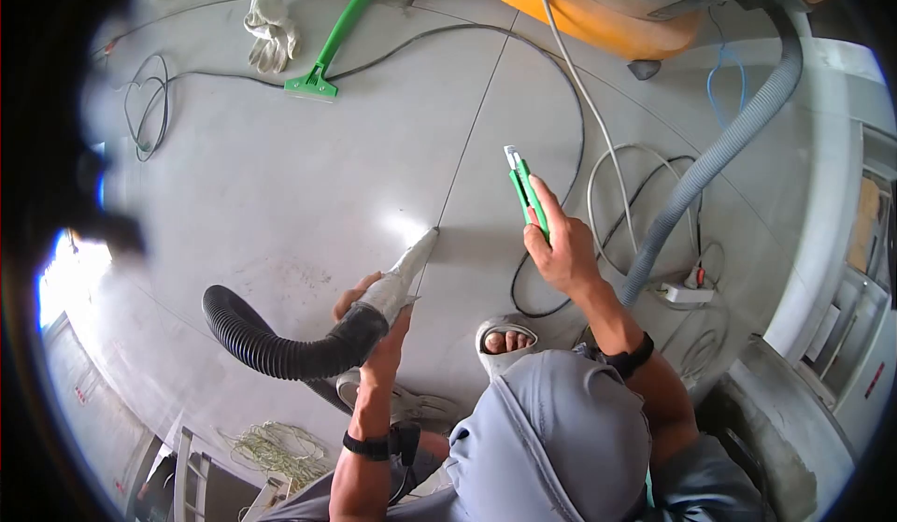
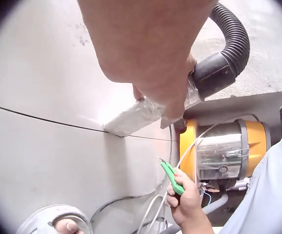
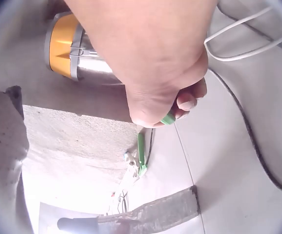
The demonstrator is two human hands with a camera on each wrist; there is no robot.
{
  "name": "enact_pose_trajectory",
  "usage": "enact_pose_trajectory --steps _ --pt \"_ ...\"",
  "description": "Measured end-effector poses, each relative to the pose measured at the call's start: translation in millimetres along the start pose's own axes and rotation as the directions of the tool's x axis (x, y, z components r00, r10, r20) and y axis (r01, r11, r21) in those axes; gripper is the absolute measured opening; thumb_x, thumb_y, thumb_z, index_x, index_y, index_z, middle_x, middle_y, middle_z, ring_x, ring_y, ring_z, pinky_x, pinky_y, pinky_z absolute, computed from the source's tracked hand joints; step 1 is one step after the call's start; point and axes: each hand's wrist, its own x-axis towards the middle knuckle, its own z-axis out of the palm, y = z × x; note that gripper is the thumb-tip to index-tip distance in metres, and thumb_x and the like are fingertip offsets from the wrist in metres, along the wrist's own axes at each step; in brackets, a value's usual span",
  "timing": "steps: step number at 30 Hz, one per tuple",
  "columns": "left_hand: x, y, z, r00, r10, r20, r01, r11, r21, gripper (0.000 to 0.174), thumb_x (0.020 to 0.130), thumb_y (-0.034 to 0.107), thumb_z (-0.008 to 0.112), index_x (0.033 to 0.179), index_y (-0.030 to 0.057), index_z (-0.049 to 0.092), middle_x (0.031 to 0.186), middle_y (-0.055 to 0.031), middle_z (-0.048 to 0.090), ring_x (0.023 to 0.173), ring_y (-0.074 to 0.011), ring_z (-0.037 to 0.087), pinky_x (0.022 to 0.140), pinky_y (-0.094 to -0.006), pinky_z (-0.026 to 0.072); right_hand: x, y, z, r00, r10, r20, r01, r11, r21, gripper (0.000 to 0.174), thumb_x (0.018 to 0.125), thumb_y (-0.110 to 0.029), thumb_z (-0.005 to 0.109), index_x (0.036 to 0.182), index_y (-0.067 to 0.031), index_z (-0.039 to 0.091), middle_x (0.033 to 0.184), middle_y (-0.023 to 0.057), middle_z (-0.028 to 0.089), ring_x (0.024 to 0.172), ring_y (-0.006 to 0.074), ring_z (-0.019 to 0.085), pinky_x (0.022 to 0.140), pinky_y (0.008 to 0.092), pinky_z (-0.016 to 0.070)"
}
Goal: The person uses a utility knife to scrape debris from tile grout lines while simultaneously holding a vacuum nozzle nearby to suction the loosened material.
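Note:
My left hand point(image 1: 381, 340) grips a tape-wrapped nozzle point(image 1: 407, 265) fixed to a black ribbed hose point(image 1: 280, 356). In the left wrist view the nozzle point(image 2: 133, 119) has its tip on the thin dark floor joint point(image 2: 43, 118). To the right, my right hand point(image 1: 566, 246) holds a green cutter point(image 1: 525, 190) up and away from the nozzle, its tip pointing forward. The right wrist view shows only a bit of the green cutter point(image 3: 168, 118) under the right hand point(image 3: 165, 83); the fingers hide the rest.
A green scraper point(image 1: 327, 55) and white gloves point(image 1: 271, 31) lie on the floor at the upper left. A yellow vacuum machine point(image 1: 598, 17) with a grey hose point(image 1: 715, 162) stands upper right. Cables and a power strip point(image 1: 687, 293) lie right. A sandalled foot point(image 1: 505, 340) is near the nozzle.

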Motion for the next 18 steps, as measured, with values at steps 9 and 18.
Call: enact_pose_trajectory --steps 9,18 --pt "120 56 92 0.995 0.089 -0.034 -0.095 0.935 -0.342 0.063 0.077 0.001 0.087 0.129 -0.0013 0.050 0.118 -0.0113 0.062 0.104 -0.0179 0.063 0.089 -0.0305 0.0524 17 -4 -9 0.998 0.056 0.020 -0.056 0.998 0.003 0.068 0.089 -0.014 0.056 0.153 -0.0060 0.035 0.092 0.0181 0.072 0.066 0.0397 0.067 0.061 0.0466 0.0532" --pt "219 99 158 0.979 0.192 -0.068 -0.204 0.920 -0.336 0.031 0.080 0.013 0.085 0.103 -0.0038 0.073 0.097 -0.0072 0.075 0.087 -0.0129 0.067 0.082 -0.0297 0.0528 -9 15 -30 0.992 0.089 -0.090 -0.084 0.995 0.062 0.063 0.090 -0.013 0.056 0.150 -0.0026 0.040 0.095 0.0226 0.072 0.074 0.0410 0.071 0.066 0.0454 0.0563"
